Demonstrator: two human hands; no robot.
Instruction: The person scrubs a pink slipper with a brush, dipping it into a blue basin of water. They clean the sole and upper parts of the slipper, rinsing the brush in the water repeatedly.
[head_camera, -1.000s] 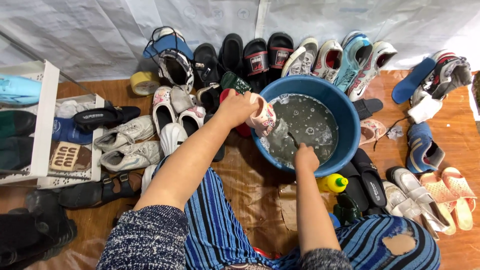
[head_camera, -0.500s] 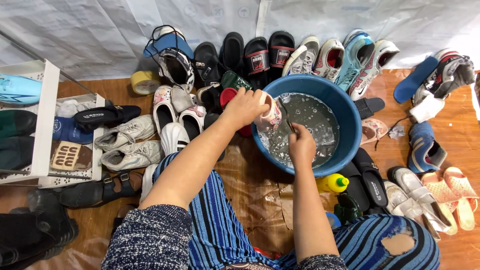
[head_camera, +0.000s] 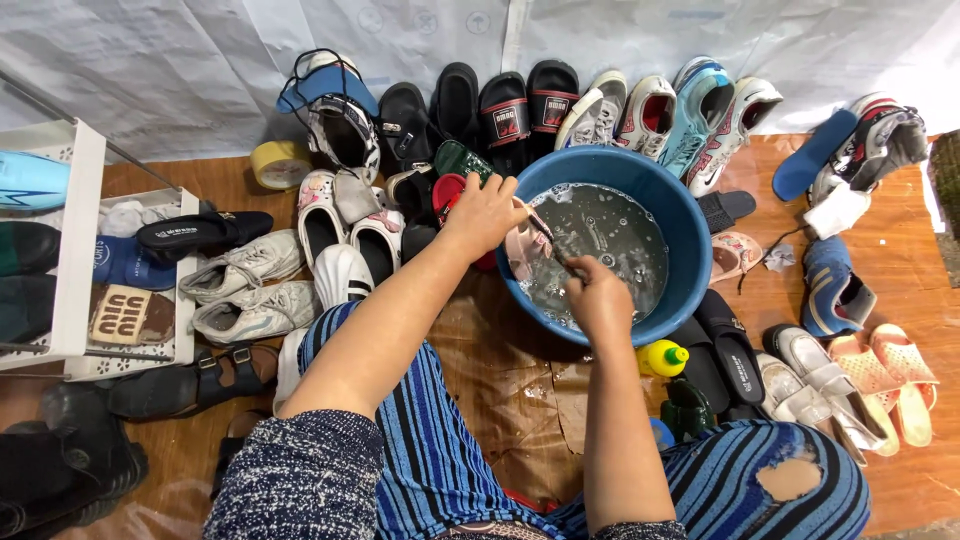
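Pink shoe (head_camera: 524, 250) gripped in our left hand (head_camera: 487, 213), we are scrubbing it over the blue basin (head_camera: 690, 262) (right hand (head_camera: 597, 298) closed on a brush, next turning it).

Right hand (head_camera: 598, 300) up onto pink shoe (head_camera: 527, 248).
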